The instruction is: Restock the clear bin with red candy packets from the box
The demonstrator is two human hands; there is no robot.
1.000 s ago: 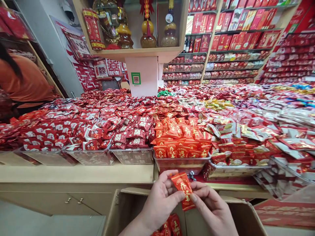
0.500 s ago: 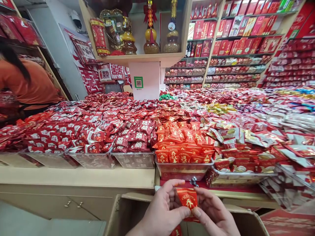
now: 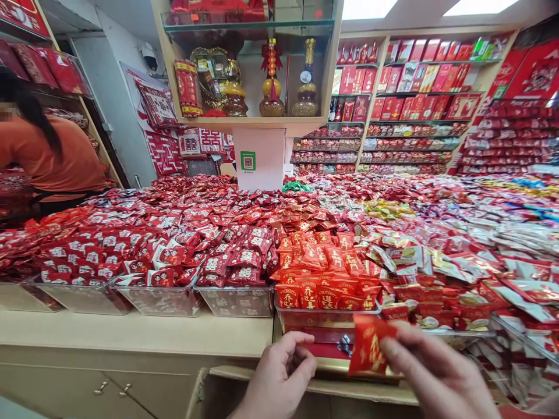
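Observation:
A small red candy packet (image 3: 370, 348) with gold lettering is pinched between the thumb and fingers of my right hand (image 3: 430, 364). It is raised in front of a clear plastic tray (image 3: 317, 317) heaped with similar red packets (image 3: 328, 297). To the left, my left hand (image 3: 283, 372) is in the air with nothing in it, thumb and curled fingers apart. Below both hands is a cardboard box (image 3: 229, 387), only partly visible. A small dark metal object (image 3: 345, 344) lies on the red strip behind the hands.
Clear trays of maroon packets (image 3: 238, 299) line the counter (image 3: 144, 334) to the left. Durian packets (image 3: 437, 311) fill trays on the right. A cabinet with bottles (image 3: 271, 87) overhangs the middle. At far left, a person in orange (image 3: 52, 154) faces away.
Both hands held the packet before. My left hand has let go, and my right hand has carried the packet right and slightly up. The view has tilted upward a little.

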